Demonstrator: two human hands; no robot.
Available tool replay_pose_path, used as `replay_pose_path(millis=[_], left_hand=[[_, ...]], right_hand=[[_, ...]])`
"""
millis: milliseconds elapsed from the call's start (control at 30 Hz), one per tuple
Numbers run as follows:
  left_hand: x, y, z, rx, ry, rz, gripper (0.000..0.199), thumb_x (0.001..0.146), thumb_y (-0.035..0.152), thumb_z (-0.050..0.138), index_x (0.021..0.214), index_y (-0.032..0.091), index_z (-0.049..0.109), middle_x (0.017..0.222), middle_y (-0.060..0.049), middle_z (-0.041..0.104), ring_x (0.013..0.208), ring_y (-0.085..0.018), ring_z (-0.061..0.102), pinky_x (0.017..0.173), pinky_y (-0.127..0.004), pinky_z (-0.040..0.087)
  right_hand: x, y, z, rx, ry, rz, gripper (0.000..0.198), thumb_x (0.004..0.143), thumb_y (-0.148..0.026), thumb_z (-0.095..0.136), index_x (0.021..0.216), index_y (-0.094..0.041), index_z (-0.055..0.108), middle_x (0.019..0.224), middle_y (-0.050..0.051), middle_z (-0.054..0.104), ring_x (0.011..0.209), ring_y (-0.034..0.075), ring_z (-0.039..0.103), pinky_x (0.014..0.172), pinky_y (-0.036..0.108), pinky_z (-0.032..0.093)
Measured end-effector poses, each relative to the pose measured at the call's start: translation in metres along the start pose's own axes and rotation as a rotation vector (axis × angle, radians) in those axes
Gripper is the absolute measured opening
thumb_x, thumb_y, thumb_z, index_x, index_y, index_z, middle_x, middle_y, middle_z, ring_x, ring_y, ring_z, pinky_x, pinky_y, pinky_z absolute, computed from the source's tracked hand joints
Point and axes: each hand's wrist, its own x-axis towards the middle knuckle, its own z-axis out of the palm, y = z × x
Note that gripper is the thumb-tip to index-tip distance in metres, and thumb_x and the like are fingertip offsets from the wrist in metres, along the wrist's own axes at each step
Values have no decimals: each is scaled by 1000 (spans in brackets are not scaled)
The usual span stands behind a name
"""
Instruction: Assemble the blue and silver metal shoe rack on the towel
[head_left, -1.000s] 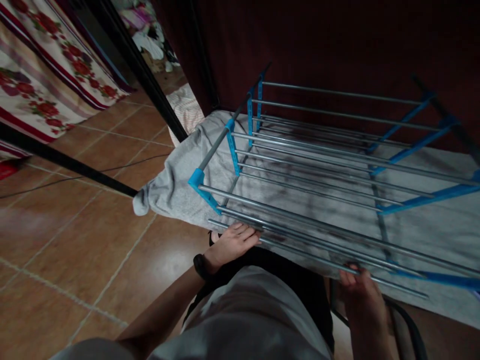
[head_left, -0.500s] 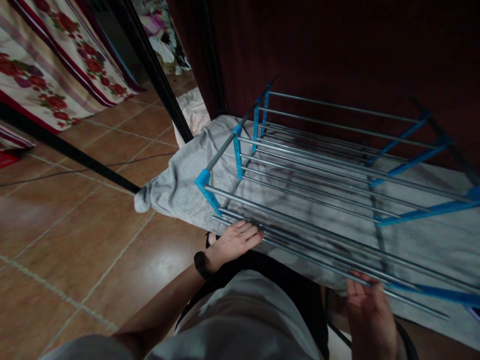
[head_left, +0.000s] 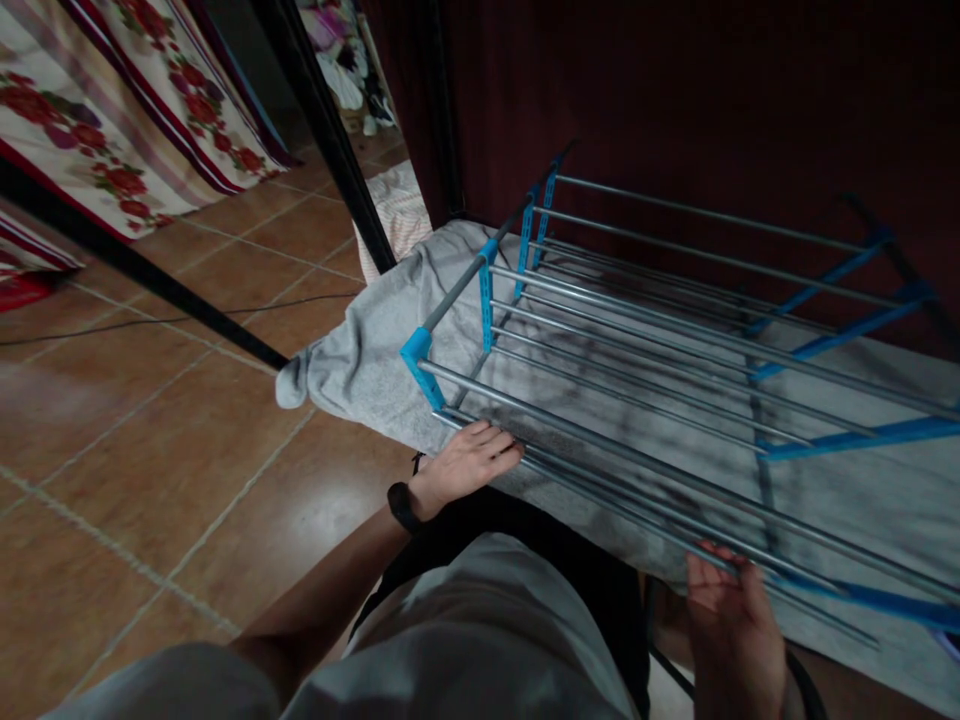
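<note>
I'm gripping one loose metal rod (head_left: 622,512) in both hands, and it's running along the near lower edge of the metal-and-blue-plastic rack (head_left: 675,326). Left hand (head_left: 474,463) is curling its fingers over the rod from above, toward the rod's left end; grip tightness I can't tell. Right hand (head_left: 731,600) is lying palm up, fingers bent under the rod, thumb bearing on it, right end sticking out beyond. Rod is sitting just beside the rack's lowest near bar; contact there I can't tell. Rack is standing on a grey blanket (head_left: 360,345), dark red-brown panel (head_left: 675,100) rising behind. Black wristband (head_left: 403,507) is circling the left wrist. Floral curtain (head_left: 120,140) is hanging upper left, over the tiled floor (head_left: 150,450).
</note>
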Motion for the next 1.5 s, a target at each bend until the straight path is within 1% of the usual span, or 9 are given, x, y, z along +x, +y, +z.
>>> replay_pose_path(millis=[133,233,467,600,800,967,1167,1400,1500], left_hand=[[-2,0,3,-37,1,-38,21,99,16,39,108,17,57,88,-5,61,78,-15,55,74,-31,42],[-4,-1,4,-62,-7,-62,21,99,18,38,106,17,58,88,-5,61,79,-16,56,75,-32,43],[-20,2,4,-60,63,-110,15,95,22,52,106,19,62,94,-5,68,88,-19,62,83,-33,46],[-29,-12,17,-39,130,-31,17,94,25,56,108,21,63,95,-4,70,87,-20,64,85,-34,46],[-23,-23,24,-52,219,35,14,93,25,55,103,22,65,93,-4,72,84,-21,67,84,-35,47],[-15,-20,18,-54,215,33,15,94,26,55,104,20,64,89,-4,72,80,-20,66,82,-34,47],[-7,-19,17,-52,235,73,15,94,25,56,105,17,62,89,-5,72,79,-20,66,82,-33,46],[-5,-20,21,-61,216,32,19,91,27,61,106,16,62,88,-4,70,78,-19,65,80,-32,46],[-6,-21,23,-67,214,42,18,90,27,63,106,17,62,89,-4,71,80,-19,66,80,-32,47]], right_hand=[[-1,-2,2,74,17,53,12,82,-29,70,92,-23,67,102,2,67,103,15,65,110,38,44],[2,0,4,63,27,55,16,81,-29,73,95,-23,68,102,0,67,102,15,66,108,37,46],[3,9,22,128,25,72,25,74,-36,81,88,-23,66,90,-2,71,90,13,69,88,32,57],[3,7,39,231,64,106,31,67,-36,87,85,-23,65,85,-3,72,83,13,70,80,28,58],[2,1,46,281,3,85,27,70,-32,85,84,-23,64,86,-1,73,85,16,70,80,30,58],[-1,-9,48,274,-16,81,25,72,-32,83,86,-22,66,87,0,73,85,16,71,82,31,58],[5,-22,55,267,-53,22,22,76,-34,81,84,-21,65,89,1,73,85,15,69,77,26,57],[13,-20,60,299,-23,9,25,73,-34,83,76,-22,60,81,-2,71,81,14,68,75,27,56],[13,-18,59,312,-46,4,23,76,-34,80,76,-22,61,82,-1,70,83,14,68,76,27,55]])
